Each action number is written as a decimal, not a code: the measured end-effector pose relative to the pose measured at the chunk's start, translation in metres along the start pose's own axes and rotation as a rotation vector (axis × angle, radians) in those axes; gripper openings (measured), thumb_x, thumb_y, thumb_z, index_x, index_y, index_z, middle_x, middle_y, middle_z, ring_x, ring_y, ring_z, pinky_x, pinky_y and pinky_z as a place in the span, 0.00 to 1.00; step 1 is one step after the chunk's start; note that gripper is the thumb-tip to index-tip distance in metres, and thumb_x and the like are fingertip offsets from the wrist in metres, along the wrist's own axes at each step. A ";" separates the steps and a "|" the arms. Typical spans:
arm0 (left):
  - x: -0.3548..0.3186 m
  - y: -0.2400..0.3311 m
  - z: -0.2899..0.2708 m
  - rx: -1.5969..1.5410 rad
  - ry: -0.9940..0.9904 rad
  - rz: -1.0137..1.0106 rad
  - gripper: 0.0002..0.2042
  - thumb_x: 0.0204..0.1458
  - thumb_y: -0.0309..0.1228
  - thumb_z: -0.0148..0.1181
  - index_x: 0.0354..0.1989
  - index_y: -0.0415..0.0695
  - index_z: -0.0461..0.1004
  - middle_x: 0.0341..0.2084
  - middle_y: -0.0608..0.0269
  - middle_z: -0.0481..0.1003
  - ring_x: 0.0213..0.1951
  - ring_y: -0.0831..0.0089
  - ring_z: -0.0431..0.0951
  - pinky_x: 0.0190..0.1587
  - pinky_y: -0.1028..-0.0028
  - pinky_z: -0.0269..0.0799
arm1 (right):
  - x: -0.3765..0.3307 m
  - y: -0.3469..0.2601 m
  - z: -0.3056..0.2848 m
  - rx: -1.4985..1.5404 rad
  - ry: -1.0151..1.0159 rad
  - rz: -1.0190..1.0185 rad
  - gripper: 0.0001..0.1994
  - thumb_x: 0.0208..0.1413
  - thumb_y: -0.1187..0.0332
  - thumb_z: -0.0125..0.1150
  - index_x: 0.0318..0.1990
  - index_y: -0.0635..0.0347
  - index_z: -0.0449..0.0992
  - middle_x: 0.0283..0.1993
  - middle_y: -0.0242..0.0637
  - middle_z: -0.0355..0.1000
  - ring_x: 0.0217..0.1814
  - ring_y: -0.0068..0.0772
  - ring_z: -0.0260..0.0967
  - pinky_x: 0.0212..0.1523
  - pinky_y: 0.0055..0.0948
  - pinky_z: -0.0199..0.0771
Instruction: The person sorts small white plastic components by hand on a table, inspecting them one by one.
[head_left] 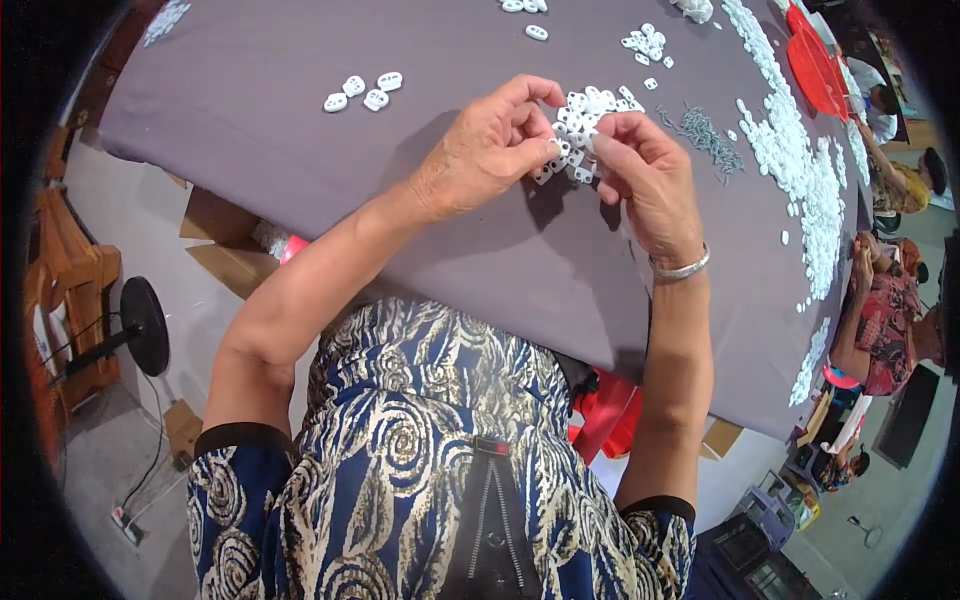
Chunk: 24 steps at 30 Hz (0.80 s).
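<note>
Grey cloth covers the table (300,120), where both hands meet over a small heap of white plastic pieces (590,105). Left hand (490,150) and right hand (645,175) pinch pieces from it with curled fingertips. Beside the heap lie grey metal pins (712,135); cardboard boxes (225,245) sit half hidden under the table's edge.

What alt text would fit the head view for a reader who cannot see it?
Both hands, left hand and right hand, meet over a pile of small white plastic pieces on a grey-covered table. A silver bracelet circles the right wrist; metal pins lie nearby.
</note>
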<state>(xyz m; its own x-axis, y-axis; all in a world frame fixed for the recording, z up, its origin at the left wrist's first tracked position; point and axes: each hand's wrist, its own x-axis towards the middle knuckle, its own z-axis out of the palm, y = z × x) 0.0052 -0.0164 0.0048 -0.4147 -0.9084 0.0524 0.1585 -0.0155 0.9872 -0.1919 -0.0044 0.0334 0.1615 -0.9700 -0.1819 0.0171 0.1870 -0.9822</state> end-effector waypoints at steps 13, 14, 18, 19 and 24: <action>-0.001 -0.005 0.000 0.021 -0.124 -0.014 0.19 0.54 0.20 0.54 0.55 0.41 0.62 0.25 0.73 0.66 0.26 0.86 0.66 0.27 0.83 0.62 | 0.001 0.003 0.004 0.014 -0.058 0.048 0.05 0.57 0.71 0.59 0.34 0.63 0.75 0.25 0.23 0.65 0.22 0.11 0.57 0.21 0.13 0.59; -0.001 -0.006 0.000 0.026 -0.141 -0.013 0.20 0.55 0.21 0.55 0.57 0.43 0.62 0.27 0.73 0.66 0.28 0.85 0.67 0.28 0.85 0.62 | 0.001 0.003 0.005 0.005 -0.058 0.047 0.05 0.56 0.70 0.60 0.34 0.62 0.76 0.25 0.22 0.66 0.22 0.10 0.57 0.22 0.13 0.58; -0.002 -0.005 -0.001 0.037 -0.143 -0.018 0.21 0.55 0.21 0.55 0.57 0.43 0.62 0.27 0.73 0.65 0.28 0.86 0.67 0.28 0.85 0.62 | 0.000 0.004 0.008 -0.031 -0.048 0.030 0.05 0.55 0.68 0.61 0.33 0.60 0.77 0.24 0.21 0.66 0.22 0.09 0.57 0.22 0.12 0.58; -0.002 -0.005 -0.001 0.032 -0.146 -0.023 0.21 0.54 0.21 0.55 0.57 0.43 0.62 0.27 0.73 0.65 0.28 0.86 0.66 0.28 0.84 0.62 | -0.001 0.004 0.009 -0.032 -0.047 0.029 0.05 0.55 0.68 0.61 0.33 0.60 0.77 0.24 0.21 0.66 0.22 0.09 0.57 0.22 0.12 0.58; -0.003 -0.004 -0.002 0.044 -0.141 -0.030 0.21 0.54 0.20 0.55 0.57 0.43 0.62 0.27 0.74 0.64 0.27 0.86 0.66 0.27 0.84 0.62 | -0.002 0.000 0.013 -0.082 -0.052 0.026 0.04 0.56 0.70 0.59 0.33 0.60 0.76 0.24 0.21 0.64 0.23 0.10 0.57 0.23 0.14 0.57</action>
<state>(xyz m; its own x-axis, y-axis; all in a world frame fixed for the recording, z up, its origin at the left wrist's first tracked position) 0.0071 -0.0142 -0.0001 -0.5412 -0.8399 0.0405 0.1061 -0.0204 0.9941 -0.1797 -0.0002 0.0343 0.2120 -0.9552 -0.2067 -0.0685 0.1965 -0.9781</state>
